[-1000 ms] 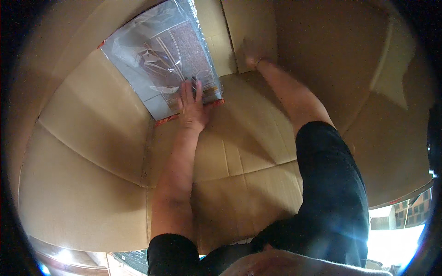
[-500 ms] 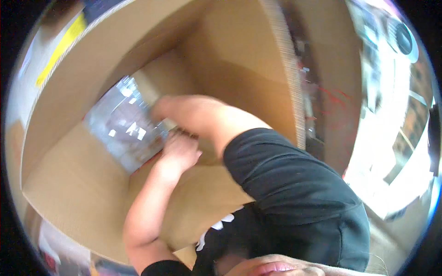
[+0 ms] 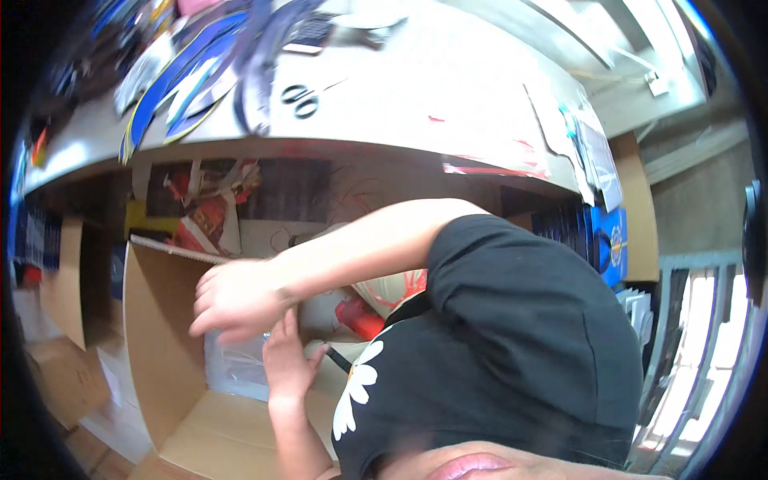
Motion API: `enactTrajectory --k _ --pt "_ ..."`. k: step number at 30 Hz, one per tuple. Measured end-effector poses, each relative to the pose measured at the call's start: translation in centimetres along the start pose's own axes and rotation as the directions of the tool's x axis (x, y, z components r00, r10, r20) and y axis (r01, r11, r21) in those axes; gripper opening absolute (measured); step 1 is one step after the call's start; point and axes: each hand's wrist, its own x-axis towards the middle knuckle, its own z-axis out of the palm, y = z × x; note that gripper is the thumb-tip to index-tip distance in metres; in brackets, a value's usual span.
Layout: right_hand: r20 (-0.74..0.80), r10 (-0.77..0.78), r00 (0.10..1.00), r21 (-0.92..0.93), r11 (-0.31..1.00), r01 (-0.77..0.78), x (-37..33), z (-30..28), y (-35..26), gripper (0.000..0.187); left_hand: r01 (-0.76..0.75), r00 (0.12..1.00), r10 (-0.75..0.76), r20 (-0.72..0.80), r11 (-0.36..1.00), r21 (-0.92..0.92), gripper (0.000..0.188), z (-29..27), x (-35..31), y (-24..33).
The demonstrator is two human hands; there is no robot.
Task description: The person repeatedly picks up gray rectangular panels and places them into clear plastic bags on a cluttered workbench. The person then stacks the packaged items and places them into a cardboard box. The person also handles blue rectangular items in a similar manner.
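An open cardboard box stands in front of me on the left, below the table. On its bottom lies a flat package in clear, shiny plastic, partly hidden by my hands. My right hand reaches across to the left over the box, fingers loosely spread and slightly blurred, with nothing visible in it. Just below and right of it, my left hand is raised over the box, fingers stretched and thumb apart, holding nothing that I can see. The two hands are close together near the right wrist.
Above the box runs a white table with black-handled scissors and blue and dark strips on it. Beneath it are a red object and red-and-white packaging. More cardboard boxes stand at far left.
My view has swung up toward the table, so the box now sits lower and smaller. Both hands have come up from the package deep in the box and are off it.
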Motion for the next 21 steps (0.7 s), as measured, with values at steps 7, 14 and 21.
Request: enactTrajectory --k 7,14,21 --pt "-0.663 0.484 0.571 -0.329 0.496 -0.803 -32.3 -20.6 -10.2 0.03 0.565 0.788 -0.489 -0.373 0.815 0.126 0.068 7.0 -0.9 -3.5" --pt "-0.909 0.273 0.314 -0.274 0.174 -0.946 -55.1 -23.5 -10.3 0.026 0.356 0.862 -0.282 -0.421 0.928 0.109 0.047 6.4 -1.3 -4.9" --pt "-0.949 0.08 0.305 -0.268 0.302 -0.915 -55.6 -22.9 -10.3 0.042 0.577 0.787 -0.519 -0.333 0.811 0.101 0.036 7.9 0.1 -7.9"
